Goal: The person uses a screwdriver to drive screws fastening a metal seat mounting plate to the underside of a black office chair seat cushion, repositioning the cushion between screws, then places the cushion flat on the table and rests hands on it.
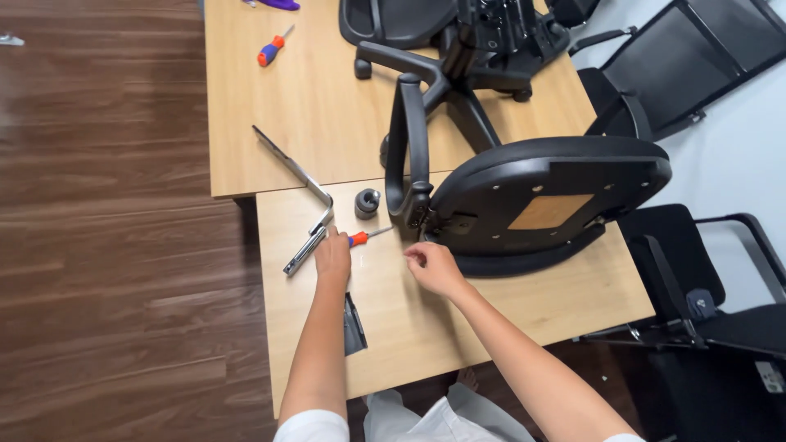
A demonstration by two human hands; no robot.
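Note:
My left hand rests on the near wooden table, closed over the orange handle of a small screwdriver whose shaft points right. My right hand hovers beside it with fingers pinched together; whether it holds something small I cannot tell. Just beyond it lies an upturned black chair seat with an armrest standing up at its left end. A bent metal bracket lies left of my left hand. A black caster wheel sits beyond the screwdriver.
A second table behind carries a black chair base, an orange-and-blue screwdriver and a purple object. A dark flat packet lies under my left forearm. Black chairs stand at the right. Wooden floor lies to the left.

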